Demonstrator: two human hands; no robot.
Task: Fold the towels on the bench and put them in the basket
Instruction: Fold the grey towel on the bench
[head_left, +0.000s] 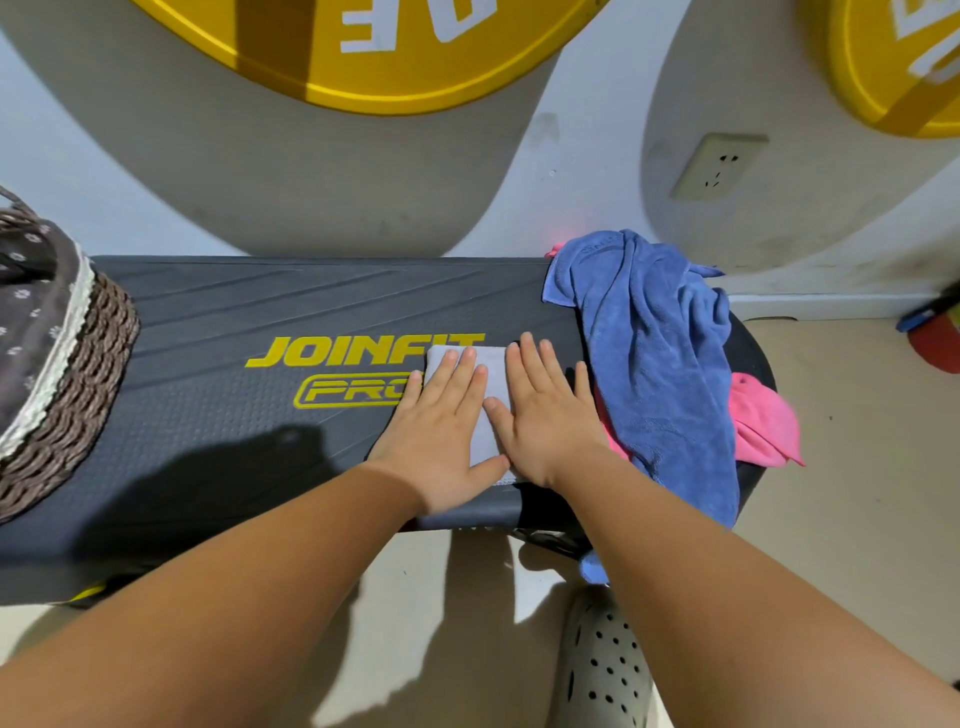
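Both hands are down flat on the small folded pale-grey towel (493, 374), which sits on the dark grey padded bench (234, 457), right at the right-hand end of the yellow JOINFIT lettering (363, 351) and covering its last letters. The left hand (441, 415) and the right hand (545, 415) lie side by side, fingers straight and spread, pressing but gripping nothing. The towel's long axis runs away from the person, from the bench's near edge up towards the lettering. The brown woven wicker basket with a dark flowered liner (88, 389) stands well to the left of the lettering, so the left hand is nearer for the carry. Right of the lettering, the crumpled blue terry towel (654, 364) drapes over the bench end, with the pink towel (763, 421) beneath it, both unfolded.
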